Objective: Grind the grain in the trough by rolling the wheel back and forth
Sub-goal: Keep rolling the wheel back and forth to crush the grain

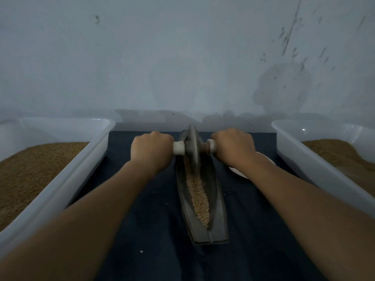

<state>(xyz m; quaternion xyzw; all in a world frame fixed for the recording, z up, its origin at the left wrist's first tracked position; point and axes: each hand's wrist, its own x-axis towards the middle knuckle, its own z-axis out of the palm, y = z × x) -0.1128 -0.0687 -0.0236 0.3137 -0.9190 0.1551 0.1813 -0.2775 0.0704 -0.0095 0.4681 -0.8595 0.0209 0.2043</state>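
A stained pale wall is seen behind a work surface covered with a dark blue cloth. On the cloth, a narrow boat-shaped metal trough is laid lengthwise, pointing away from the person. A strip of pale grain is spread along its channel. The grinding wheel is stood upright in the far part of the trough, on the grain. Its white handle is gripped on one side by the left hand and on the other by the right hand, fingers curled round it and both arms outstretched. A white plastic tub of brown grain is placed left of the cloth, and a second tub of brown material right. A white dish is partly hidden under the right forearm.
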